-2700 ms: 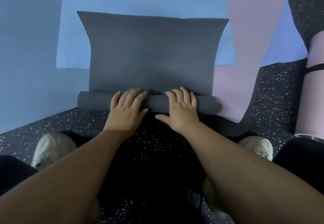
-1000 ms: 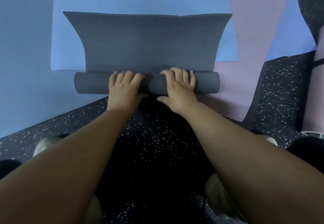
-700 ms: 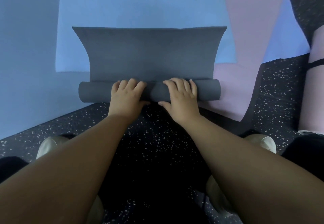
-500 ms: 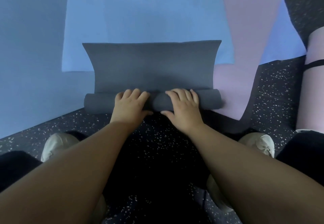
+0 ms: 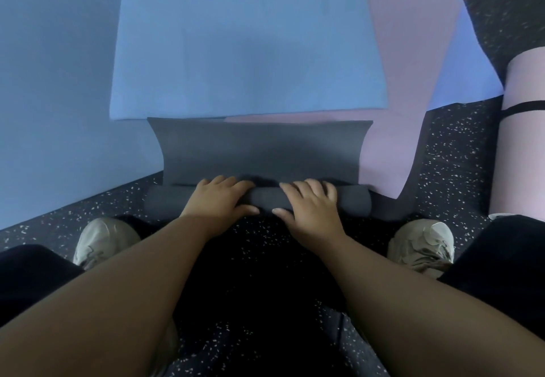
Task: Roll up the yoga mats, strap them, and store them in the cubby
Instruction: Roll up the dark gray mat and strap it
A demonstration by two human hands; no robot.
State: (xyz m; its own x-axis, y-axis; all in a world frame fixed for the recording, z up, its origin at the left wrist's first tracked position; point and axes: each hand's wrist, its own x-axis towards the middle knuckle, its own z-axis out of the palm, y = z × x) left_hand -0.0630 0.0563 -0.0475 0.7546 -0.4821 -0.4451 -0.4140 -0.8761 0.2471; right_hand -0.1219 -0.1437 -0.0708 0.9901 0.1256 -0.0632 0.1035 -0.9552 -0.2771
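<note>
Fingers (image 5: 236, 184) of the left hand (image 5: 219, 199) lie nearly straight, spread over the top of the rolled part of the grey mat (image 5: 259, 152), with the thumb against the near side of the roll. The right hand (image 5: 309, 204) sits beside it, its fingers (image 5: 312, 186) likewise flat and slightly fanned on the roll, the thumb stretched towards the left hand; neither hand wraps round the roll, both press on it from above. The roll is a thin, tight cylinder lying crosswise on the floor (image 5: 460, 152), between the two pale shoes (image 5: 103, 242). Beyond the fingers the unrolled part of the grey mat runs away as a short flat sheet, matte and faintly grainy, its side edges bowed inwards.

The far end of that sheet rests on a pink mat (image 5: 410, 81) and reaches a light blue mat (image 5: 247, 40), both smooth and flat; a further blue mat (image 5: 56, 81) covers the floor at left. The floor is dark rubber flecked with pale specks. At right lies a rolled pink mat (image 5: 519, 152), a thick smooth cylinder bound by a narrow black strap (image 5: 522, 108).
</note>
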